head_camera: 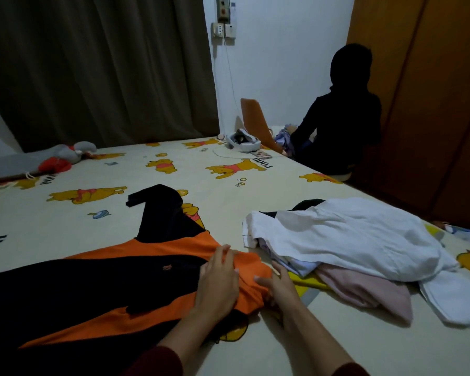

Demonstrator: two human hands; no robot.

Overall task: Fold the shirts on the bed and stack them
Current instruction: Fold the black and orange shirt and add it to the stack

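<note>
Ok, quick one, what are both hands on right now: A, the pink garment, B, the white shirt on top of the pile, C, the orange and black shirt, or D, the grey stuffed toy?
C: the left hand and right hand both rest on the orange and black shirt; the pile lies untouched to their right.

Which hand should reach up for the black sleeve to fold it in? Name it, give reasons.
Left. The left hand lies flat on the orange and black shirt, nearer the black sleeve. The right hand sits at the shirt's edge, beside the clothes pile.
</note>
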